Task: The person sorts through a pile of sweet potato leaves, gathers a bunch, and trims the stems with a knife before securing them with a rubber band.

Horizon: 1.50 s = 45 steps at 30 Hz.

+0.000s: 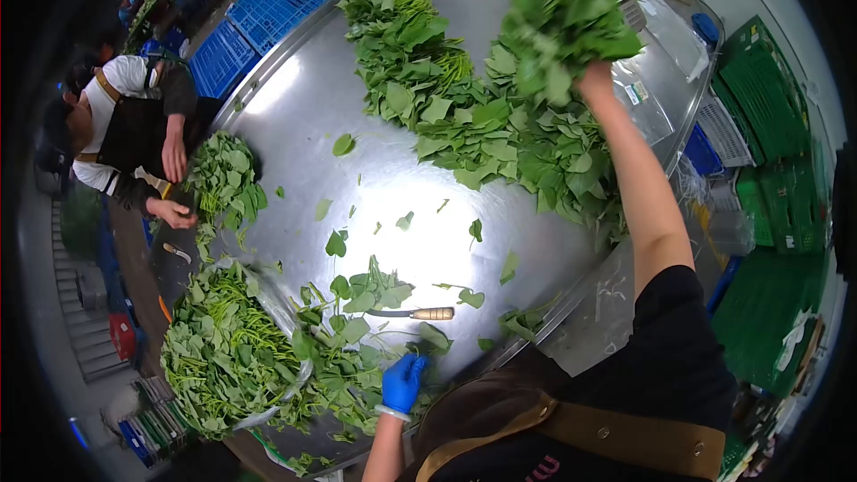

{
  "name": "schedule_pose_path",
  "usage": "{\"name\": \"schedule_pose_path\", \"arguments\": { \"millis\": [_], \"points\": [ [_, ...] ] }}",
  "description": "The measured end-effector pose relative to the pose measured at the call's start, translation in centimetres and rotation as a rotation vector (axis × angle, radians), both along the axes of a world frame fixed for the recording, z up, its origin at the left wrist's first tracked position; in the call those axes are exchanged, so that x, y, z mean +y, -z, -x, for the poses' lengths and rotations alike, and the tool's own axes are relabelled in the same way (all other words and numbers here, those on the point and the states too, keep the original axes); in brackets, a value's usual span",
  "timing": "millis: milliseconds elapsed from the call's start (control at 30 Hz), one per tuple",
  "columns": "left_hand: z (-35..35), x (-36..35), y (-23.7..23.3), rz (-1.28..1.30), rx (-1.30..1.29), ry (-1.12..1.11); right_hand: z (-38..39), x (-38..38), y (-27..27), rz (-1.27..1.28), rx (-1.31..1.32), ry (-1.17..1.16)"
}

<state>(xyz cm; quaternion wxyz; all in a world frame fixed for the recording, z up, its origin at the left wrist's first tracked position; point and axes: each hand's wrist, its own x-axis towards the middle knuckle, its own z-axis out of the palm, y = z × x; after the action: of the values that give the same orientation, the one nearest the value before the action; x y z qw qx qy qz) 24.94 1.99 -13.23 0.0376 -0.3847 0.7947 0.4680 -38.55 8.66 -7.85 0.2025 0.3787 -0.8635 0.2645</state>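
My right hand (596,82) is stretched out to the far right of the table, its fingers closed around a bunch of leafy green stems (567,29). That bunch is blurred and hangs over a long row of laid-out leafy bunches (482,129). Close to my body, my blue-gloved left hand (403,382) has its fingers drawn together among loose leafy stems (348,366); whatever they pinch is hidden. A curved knife with a wooden handle (433,313) lies just beyond that hand. To its left, a big heap of greens (228,348) spills from a clear plastic bag (284,308).
Across the metal table (295,143), a co-worker (125,116) in an apron handles another pile of greens (223,178). A second knife (177,253) lies near them. Blue crates (268,9) stand beyond the table and green crates (768,80) at right. Loose leaves dot the metal.
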Motion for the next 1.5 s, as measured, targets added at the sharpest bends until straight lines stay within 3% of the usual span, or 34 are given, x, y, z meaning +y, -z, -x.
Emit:
{"name": "schedule_pose_path", "arguments": {
  "millis": [33,67,133,200,233,333,400,567,667,733,800,867,900,933,967,1000,1067,1100,1133,1167,1233,1267,1367,1433,1500],
  "points": [
    [-0.2,0.1,0.0,0.055,0.004,0.005,4.5,0.2,2.6,0.164,0.11,-0.033],
    [-0.2,0.2,-0.3,0.098,0.024,-0.01,5.4,0.5,2.0,0.134,0.185,0.007],
    [-0.7,0.0,-0.3,0.058,-0.008,-0.035,8.1,0.7,3.6,0.237,0.129,0.038],
    [-1.3,-0.1,0.0,0.043,-0.034,-0.051,9.1,1.2,5.7,0.183,0.033,0.051],
    [-1.7,0.0,0.3,0.045,-0.041,-0.055,9.0,1.6,6.9,0.036,0.032,0.097],
    [-2.0,-0.3,1.1,0.079,-0.043,-0.021,6.8,2.0,10.7,-0.072,0.15,0.101],
    [-1.8,-0.7,0.7,0.119,-0.031,0.064,5.4,2.9,11.3,-0.26,-0.004,0.139],
    [-1.9,-1.5,0.9,0.129,-0.046,0.086,6.0,4.0,10.9,-0.232,0.033,0.093],
    [-1.9,-1.0,1.5,0.152,-0.052,0.089,5.8,2.3,10.1,-0.421,0.03,-0.273],
    [-1.6,-1.0,1.6,0.149,-0.113,0.092,7.9,4.4,17.1,-0.938,0.096,-0.317],
    [-1.6,-1.3,1.5,0.193,-0.089,0.167,6.7,1.8,14.3,-0.633,-0.427,-0.04],
    [-1.4,-1.5,0.8,0.2,-0.048,0.142,6.4,1.6,12.1,-0.513,-0.424,-0.092],
    [-1.2,-1.8,0.2,0.212,-0.026,0.099,6.9,2.3,11.9,-0.631,-0.091,-0.156],
    [-0.8,-2.1,-0.6,0.228,0.001,0.059,5.3,1.5,8.8,-0.921,0.056,-0.067],
    [-0.8,-2.7,-1.0,0.245,0.033,0.023,3.5,0.9,5.9,-1.097,0.015,0.03],
    [-1.1,-3.4,-0.9,0.253,0.042,-0.071,1.4,0.6,3.5,-1.076,-0.095,0.118],
    [-1.1,-5.0,-0.8,0.273,0.057,-0.288,-5.8,-0.5,-0.8,-0.951,-0.015,0.043],
    [-0.5,-6.2,-0.9,0.286,0.058,-0.411,-11.3,-1.9,-2.8,-0.72,-0.028,-0.106],
    [-0.1,-7.4,-0.3,0.318,0.106,-0.483,-15.9,-3.1,-3.1,-0.68,-0.111,-0.196],
    [0.5,-8.7,0.2,0.352,0.156,-0.553,-20.3,-3.9,-1.5,-0.533,-0.424,-0.268],
    [2.5,-11.3,0.6,0.45,0.26,-0.442,-28.1,-4.2,2.7,-0.716,-0.701,-0.656],
    [3.5,-12.5,1.6,0.5,0.244,-0.363,-31.8,-2.9,8.2,-0.487,-0.588,-0.918],
    [7.1,-14.3,5.0,0.549,0.19,-0.244,-40.6,-3.4,10.4,-0.62,-0.516,-1.069],
    [9.2,-14.6,4.6,0.587,-0.179,-0.11,-43.0,-2.8,11.5,-0.656,-0.346,-1.008],
    [10.2,-14.5,4.7,0.601,-0.306,-0.021,-43.9,-1.9,11.6,-0.737,-0.265,-0.987]
  ]
}}
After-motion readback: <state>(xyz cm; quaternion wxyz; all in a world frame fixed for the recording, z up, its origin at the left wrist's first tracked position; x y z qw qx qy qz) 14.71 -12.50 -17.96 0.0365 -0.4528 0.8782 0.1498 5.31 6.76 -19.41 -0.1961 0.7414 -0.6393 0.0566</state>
